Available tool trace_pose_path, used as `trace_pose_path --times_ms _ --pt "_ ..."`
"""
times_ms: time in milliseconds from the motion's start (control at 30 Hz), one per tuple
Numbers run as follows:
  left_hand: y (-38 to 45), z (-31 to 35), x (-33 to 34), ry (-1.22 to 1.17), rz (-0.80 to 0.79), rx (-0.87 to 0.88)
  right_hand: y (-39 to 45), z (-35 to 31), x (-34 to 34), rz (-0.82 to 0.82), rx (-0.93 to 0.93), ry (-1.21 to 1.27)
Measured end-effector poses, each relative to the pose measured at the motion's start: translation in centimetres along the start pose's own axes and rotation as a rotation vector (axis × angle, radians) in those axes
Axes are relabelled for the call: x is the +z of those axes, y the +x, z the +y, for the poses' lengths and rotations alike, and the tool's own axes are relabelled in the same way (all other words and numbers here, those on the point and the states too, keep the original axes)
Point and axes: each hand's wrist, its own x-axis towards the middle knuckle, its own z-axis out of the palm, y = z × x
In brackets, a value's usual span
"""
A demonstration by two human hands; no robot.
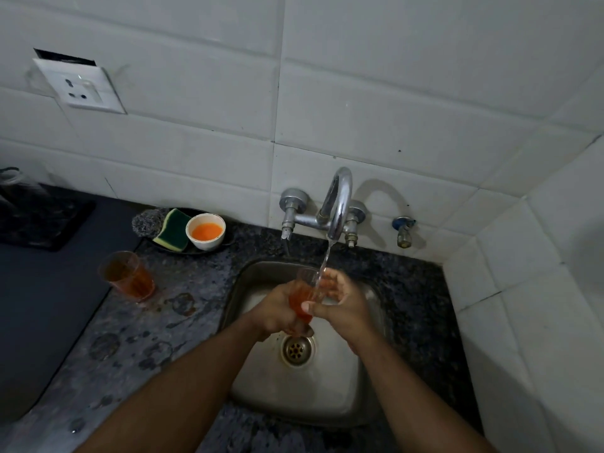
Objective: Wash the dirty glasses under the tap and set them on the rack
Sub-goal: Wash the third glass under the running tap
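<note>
Over the steel sink (pixel 330 397) I hold a ribbed glass (pixel 302 297) stained orange, tilted under the running tap (pixel 338 204). The water stream falls onto its rim. My left hand (pixel 273 310) grips the glass's lower part from the left. My right hand (pixel 343 304) curls round it from the right, thumb across the front and fingers behind the rim. A second glass (pixel 127 276) with orange liquid stands upright on the granite counter (pixel 157 325), left of the sink.
A dark dish at the back holds a green-yellow sponge (pixel 173 228), a steel scrubber (pixel 147 222) and a white bowl (pixel 206 231) of orange liquid. A dark mat (pixel 42 308) covers the counter's left part. A small valve (pixel 403 230) sticks out of the tiled wall.
</note>
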Motion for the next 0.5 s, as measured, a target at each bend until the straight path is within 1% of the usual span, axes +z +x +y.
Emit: trace_pose_path --times_ms 100,200,300,333,400,500 --pt "-1.1 1.3 0.2 -0.053 -0.071 -0.043 0.6 0.6 1.1 -0.038 0.157 0.133" --pt "-1.8 1.1 -0.5 -0.004 -0.091 -0.151 0.5 1.6 2.3 -0.057 0.337 0.316" --pt "-2.2 0.4 -1.5 -0.016 -0.059 -0.351 -0.4 1.9 3.7 -0.059 0.475 0.513" --pt "-2.2 0.3 -1.7 -0.016 -0.042 -0.391 -0.6 1.8 4.2 -0.053 0.511 0.579" --pt "-2.2 0.5 -1.7 0.0 -0.006 -0.415 -0.7 1.8 5.2 -0.015 0.555 0.685" --pt "-1.4 0.3 -1.3 -0.029 0.114 -0.429 -0.5 2.0 6.3 0.046 0.566 0.759"
